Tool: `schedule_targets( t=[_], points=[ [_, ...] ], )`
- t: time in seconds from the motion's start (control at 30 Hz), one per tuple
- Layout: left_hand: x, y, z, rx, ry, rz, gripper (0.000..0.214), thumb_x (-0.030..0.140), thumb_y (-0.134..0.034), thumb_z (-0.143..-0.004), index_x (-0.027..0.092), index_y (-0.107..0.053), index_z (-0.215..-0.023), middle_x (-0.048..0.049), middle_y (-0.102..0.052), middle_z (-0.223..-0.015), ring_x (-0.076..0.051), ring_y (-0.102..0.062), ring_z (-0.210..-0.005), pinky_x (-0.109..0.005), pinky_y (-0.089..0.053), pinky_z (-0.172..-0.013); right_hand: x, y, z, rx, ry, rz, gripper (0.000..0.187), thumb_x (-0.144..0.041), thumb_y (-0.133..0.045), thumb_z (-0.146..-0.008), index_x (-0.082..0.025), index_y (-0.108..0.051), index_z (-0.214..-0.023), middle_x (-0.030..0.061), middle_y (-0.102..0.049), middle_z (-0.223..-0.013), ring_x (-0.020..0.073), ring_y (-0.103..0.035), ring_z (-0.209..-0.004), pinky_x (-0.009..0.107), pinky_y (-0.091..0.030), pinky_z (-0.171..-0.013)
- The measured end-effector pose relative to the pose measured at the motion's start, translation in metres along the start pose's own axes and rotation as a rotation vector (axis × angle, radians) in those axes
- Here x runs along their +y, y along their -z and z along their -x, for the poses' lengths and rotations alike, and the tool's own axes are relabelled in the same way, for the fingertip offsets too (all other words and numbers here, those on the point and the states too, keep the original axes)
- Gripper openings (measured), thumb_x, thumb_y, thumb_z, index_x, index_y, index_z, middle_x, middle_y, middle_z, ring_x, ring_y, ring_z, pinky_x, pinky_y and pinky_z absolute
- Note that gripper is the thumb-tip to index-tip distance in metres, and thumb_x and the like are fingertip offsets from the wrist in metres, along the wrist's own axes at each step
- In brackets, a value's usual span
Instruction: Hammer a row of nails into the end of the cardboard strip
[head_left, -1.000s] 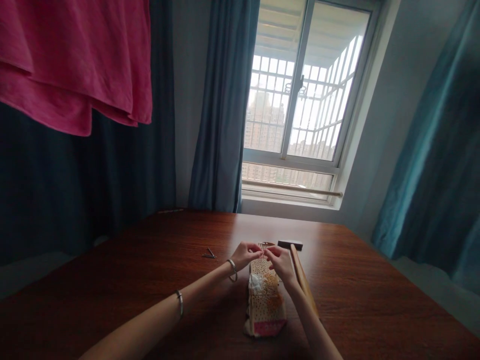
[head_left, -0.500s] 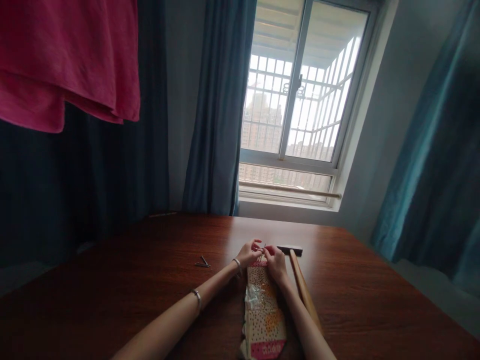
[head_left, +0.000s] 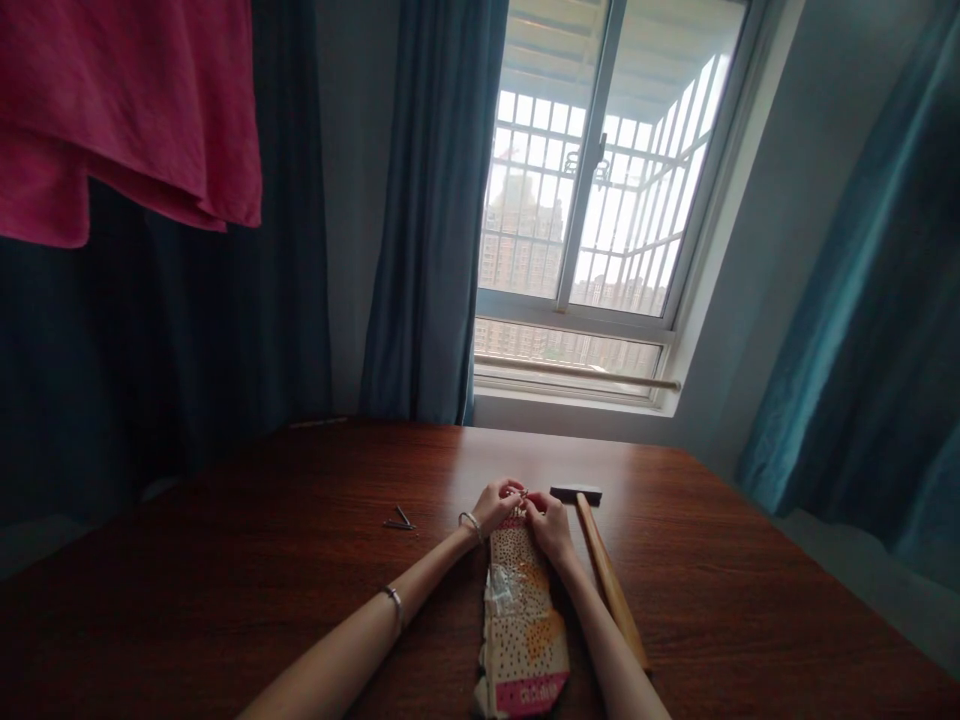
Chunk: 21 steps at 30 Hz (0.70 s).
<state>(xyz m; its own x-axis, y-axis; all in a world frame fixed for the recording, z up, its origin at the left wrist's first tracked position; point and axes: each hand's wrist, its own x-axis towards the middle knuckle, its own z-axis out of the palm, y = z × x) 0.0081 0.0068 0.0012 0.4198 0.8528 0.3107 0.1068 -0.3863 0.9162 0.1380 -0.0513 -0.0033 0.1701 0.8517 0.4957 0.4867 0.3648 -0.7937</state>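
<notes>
My left hand and my right hand meet over the far end of a long, narrow block. Its patterned cover has dark dots, orange patches, a pink band at each end and what looks like clear tape. Thin upright pieces, like nails, stand at that far end beneath my fingers. Both hands are closed in a pinch, their fingertips almost touching. Something small and thin is between them, too small to make out. A hammer with a dark head and a wooden handle lies just right of my right hand.
A few loose nails lie on the brown wooden table, left of my hands. Beyond the table's far edge are a barred window and blue curtains. A pink cloth hangs at the upper left.
The view has shifted slightly. My fingertips have moved a little at the block's far end, and the thin piece that stuck up between them no longer shows upright. The hammer and nails lie as before.
</notes>
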Motion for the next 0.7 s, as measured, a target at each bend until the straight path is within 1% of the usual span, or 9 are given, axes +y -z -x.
schedule_targets(
  t=[0.2, 0.33, 0.47, 0.6, 0.7],
  points=[
    [-0.0020, -0.0003, 0.0006, 0.009, 0.008, -0.062, 0.027, 0.024, -0.048, -0.068, 0.011, -0.062, -0.086, -0.0044, -0.066, -0.076, -0.015, -0.059, -0.072, -0.025, -0.046, -0.067, -0.0023, -0.0006, 0.0022, -0.006, 0.010, 0.000, 0.024, -0.029, -0.047, -0.076, -0.016, -0.067, -0.080, 0.0062, -0.068, -0.076, 0.0187, -0.061, -0.070, 0.027, -0.046, -0.067],
    [-0.0029, -0.0007, 0.0007, 0.026, 0.003, -0.129, 0.027, 0.026, -0.051, -0.067, 0.011, -0.064, -0.086, -0.0044, -0.065, -0.074, -0.015, -0.059, -0.070, -0.024, -0.046, -0.065, -0.0029, -0.0007, 0.0027, -0.015, 0.015, -0.004, 0.024, -0.027, -0.046, -0.076, -0.016, -0.067, -0.081, 0.0055, -0.068, -0.075, 0.0183, -0.061, -0.070, 0.027, -0.046, -0.066],
    [0.0011, -0.0021, 0.0025, 0.021, -0.003, -0.149, 0.026, 0.028, -0.055, -0.065, 0.012, -0.065, -0.083, -0.0044, -0.066, -0.075, -0.015, -0.059, -0.069, -0.023, -0.046, -0.063, -0.0004, -0.0007, 0.0023, -0.021, 0.025, -0.002, 0.022, -0.026, -0.047, -0.075, -0.017, -0.067, -0.081, 0.0056, -0.068, -0.077, 0.0183, -0.061, -0.070, 0.026, -0.046, -0.064],
    [0.0054, -0.0048, 0.0050, 0.034, 0.048, -0.142, 0.028, 0.033, -0.056, -0.066, 0.012, -0.065, -0.083, -0.0044, -0.066, -0.072, -0.014, -0.058, -0.063, -0.022, -0.045, -0.056, 0.0027, -0.0015, 0.0023, -0.019, 0.035, -0.001, 0.022, -0.026, -0.047, -0.076, -0.016, -0.066, -0.078, 0.0054, -0.068, -0.074, 0.0181, -0.061, -0.067, 0.026, -0.045, -0.061],
    [0.0054, -0.0064, 0.0055, 0.054, 0.045, -0.154, 0.030, 0.035, -0.057, -0.066, 0.011, -0.065, -0.083, -0.0040, -0.064, -0.067, -0.013, -0.057, -0.060, -0.021, -0.044, -0.052, 0.0035, -0.0015, 0.0032, -0.017, 0.039, 0.002, 0.022, -0.025, -0.047, -0.076, -0.016, -0.066, -0.076, 0.0053, -0.067, -0.071, 0.0179, -0.060, -0.064, 0.026, -0.045, -0.060]
  ],
)
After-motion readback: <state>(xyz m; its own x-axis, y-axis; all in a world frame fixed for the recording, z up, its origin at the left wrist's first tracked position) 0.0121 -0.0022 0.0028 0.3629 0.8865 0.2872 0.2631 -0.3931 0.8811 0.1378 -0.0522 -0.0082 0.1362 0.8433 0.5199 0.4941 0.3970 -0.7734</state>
